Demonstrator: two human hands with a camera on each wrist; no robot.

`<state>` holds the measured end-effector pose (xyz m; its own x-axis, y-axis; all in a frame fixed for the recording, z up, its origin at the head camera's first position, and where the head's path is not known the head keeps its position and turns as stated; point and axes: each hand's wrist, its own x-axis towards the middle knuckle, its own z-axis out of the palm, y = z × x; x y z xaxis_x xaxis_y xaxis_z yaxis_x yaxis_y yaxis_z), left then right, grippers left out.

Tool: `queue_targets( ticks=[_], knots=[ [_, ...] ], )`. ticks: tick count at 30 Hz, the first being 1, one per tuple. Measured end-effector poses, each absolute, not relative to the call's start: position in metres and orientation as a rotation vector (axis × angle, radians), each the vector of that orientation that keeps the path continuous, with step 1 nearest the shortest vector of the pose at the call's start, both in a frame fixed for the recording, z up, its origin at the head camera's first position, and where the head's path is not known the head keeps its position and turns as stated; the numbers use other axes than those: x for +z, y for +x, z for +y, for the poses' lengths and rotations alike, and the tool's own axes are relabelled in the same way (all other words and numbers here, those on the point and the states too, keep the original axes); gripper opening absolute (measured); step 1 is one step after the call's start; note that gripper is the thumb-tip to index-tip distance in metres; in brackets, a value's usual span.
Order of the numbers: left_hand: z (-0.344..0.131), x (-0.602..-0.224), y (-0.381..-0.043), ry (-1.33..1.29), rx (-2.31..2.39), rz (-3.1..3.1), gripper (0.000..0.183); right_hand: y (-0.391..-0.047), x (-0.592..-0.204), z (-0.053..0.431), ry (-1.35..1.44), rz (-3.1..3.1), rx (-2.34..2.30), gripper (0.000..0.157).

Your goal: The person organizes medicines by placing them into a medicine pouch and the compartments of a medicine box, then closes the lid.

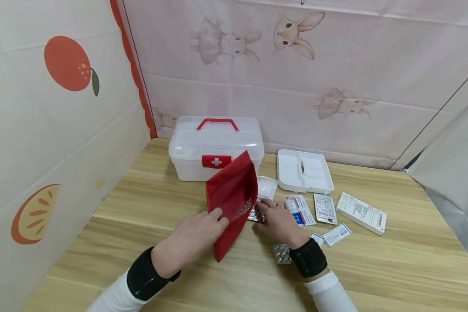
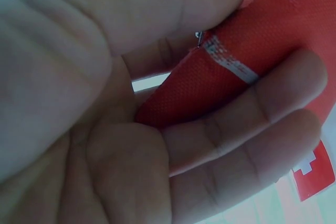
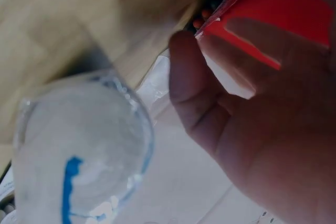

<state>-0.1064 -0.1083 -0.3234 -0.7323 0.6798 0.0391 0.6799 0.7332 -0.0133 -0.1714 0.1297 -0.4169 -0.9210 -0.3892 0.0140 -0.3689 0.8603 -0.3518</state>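
My left hand [image 1: 199, 236] grips a red fabric pouch [image 1: 228, 229] by its near side, thumb against fingers, and keeps it tilted up off the table. In the left wrist view, the thumb and fingers lie on either side of the red cloth [image 2: 184, 93]. A shiny patterned piece [image 1: 244, 209] shows at the pouch's opening. To the right, my right hand [image 1: 277, 221] reaches with its fingers over a dark, silvery blister pack [image 1: 256, 215], partly hidden. Its thumb [image 3: 189, 77] stands apart from the fingers in the right wrist view; contact with the pack is unclear.
Behind the pouch stands a clear first-aid box [image 1: 187, 167] with a red handle. A white divided tray [image 1: 316, 173] lies at the back right. Around my right hand are a bottle in packaging [image 1: 296, 210], blister packs [image 1: 325, 209], [image 1: 282, 255], a white carton [image 1: 362, 213] and a small packet [image 1: 337, 234].
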Motion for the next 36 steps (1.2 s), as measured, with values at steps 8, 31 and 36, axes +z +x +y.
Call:
queue_targets(
  ticks=[8, 31, 36],
  knots=[
    [-0.1074, -0.3241, -0.106, -1.129, 0.013, -2.878, 0.039, -0.1707, -0.4185, 0.13, -0.658, 3.018, -0.544, 0.027],
    [-0.106, -0.3246, -0.1059, -1.117, 0.016, -2.901, 0.04, -0.1668, -0.412, 0.1326, -0.639, 2.92, -0.549, 0.054],
    [-0.106, -0.3249, -0.1062, -1.117, 0.017, -2.894, 0.039, -0.1686, -0.4108, 0.133, -0.584, 2.907, -0.562, 0.068]
  ],
)
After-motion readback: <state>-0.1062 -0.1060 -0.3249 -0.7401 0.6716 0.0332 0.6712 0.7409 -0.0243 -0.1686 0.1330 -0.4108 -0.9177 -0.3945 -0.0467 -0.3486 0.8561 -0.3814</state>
